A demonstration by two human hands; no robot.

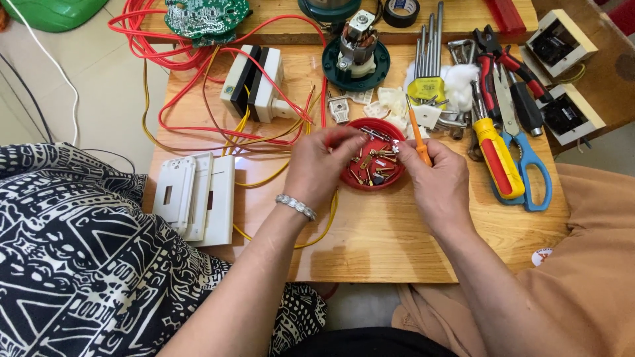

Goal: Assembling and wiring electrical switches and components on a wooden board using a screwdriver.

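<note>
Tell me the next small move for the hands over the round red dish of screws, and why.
Probably lift the small metal piece clear of the round red dish and steady it. The left hand has its fingertips over the brass screws, the right hand pinches the thin orange screwdriver with its tip pointing away, and both meet at that piece, too small to identify.

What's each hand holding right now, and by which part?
The right hand grips a small orange screwdriver low on its handle. The left hand reaches over the red dish; whether it holds anything cannot be told.
</note>
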